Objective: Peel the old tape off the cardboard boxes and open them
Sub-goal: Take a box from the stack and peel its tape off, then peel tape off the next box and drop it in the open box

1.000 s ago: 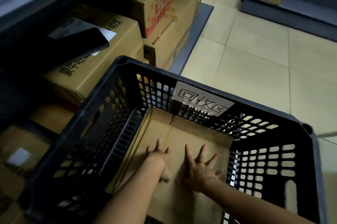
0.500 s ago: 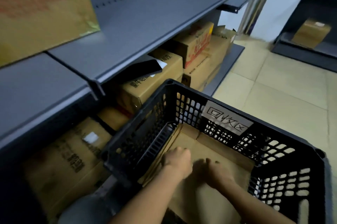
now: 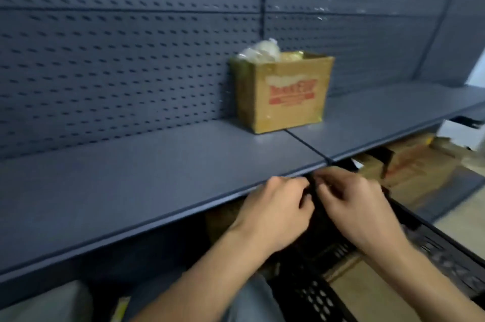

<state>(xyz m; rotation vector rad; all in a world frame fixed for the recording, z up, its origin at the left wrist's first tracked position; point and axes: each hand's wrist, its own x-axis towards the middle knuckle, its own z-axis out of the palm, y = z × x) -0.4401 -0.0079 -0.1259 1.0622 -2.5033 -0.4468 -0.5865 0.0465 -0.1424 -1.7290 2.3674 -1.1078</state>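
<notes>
Blurring frame | hands (image 3: 313, 206) curled close together, grasp unclear | crate (image 3: 443, 256) partly hidden

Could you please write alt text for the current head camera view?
Two bare hands, left hand and right hand, meet fingertips-together above a black plastic crate, before a grey shelf. An open cardboard box with red print stands on it.

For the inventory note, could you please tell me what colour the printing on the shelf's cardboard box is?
Red, on the cardboard box, head view.
</notes>
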